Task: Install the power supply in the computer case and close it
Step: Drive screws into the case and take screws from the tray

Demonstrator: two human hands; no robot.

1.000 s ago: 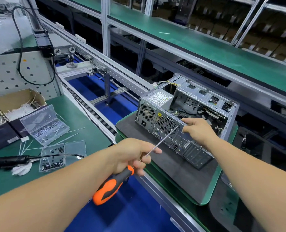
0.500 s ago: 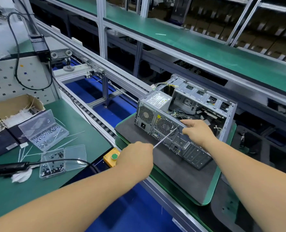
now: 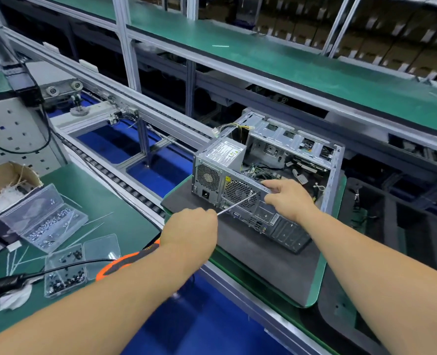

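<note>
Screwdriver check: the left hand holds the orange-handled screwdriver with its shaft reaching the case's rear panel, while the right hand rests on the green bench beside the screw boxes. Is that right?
Not quite. In the head view the right hand is not on the bench; it holds the top rear edge of the computer case. The rest stands: the left hand holds the orange-handled screwdriver, its shaft reaching the rear panel.

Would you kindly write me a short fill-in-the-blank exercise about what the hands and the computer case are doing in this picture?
1. The left hand grips a screwdriver whose handle is ____ and black.
2. The right hand holds the top rear edge of the computer case, whose upward-facing side is ____.
3. The power supply sits in the case's rear ____ corner, seen from the camera.
4. The case lies on a ____ mat.

Missing words: orange; open; left; grey
</note>
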